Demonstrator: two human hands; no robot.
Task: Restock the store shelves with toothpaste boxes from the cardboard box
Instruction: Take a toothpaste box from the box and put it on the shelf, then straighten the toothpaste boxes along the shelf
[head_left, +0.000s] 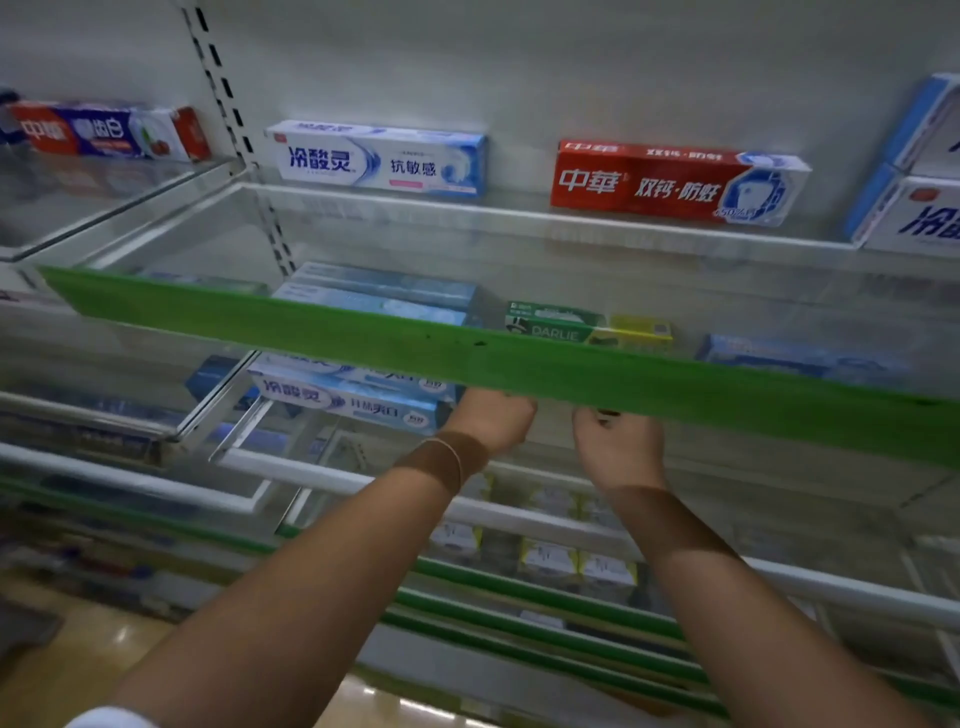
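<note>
Both forearms reached up from about 6 o'clock toward the middle of the shot. The left hand (491, 418) went under the green shelf strip (519, 364), with a thin band on the wrist. Its fingers were tucked behind the strip, so I couldn't tell how far they were spread or whether they held anything. Just to its 9 o'clock sat a blue-and-white toothpaste box (348, 402), stacked with another one like it, very near the hand; actual contact wasn't clear.

The right hand (618, 447) was just beside the left at its 3 o'clock, knuckles up, fingers curled upward. The fingertips (605, 414) with dark nails were right at the lower edge of the strip. Whether it gripped something, I honestly couldn't tell either.

Behind the strip, around 12 o'clock of the hands, there was a green Darlie box (556, 319) and more pale blue boxes (379, 293) on the clear shelf.

Farther back on the top shelf, a white-and-blue box (376, 158) stood at 11 o'clock and a red box (675, 184) at 1 o'clock, well apart. The cardboard box wasn't in view.
</note>
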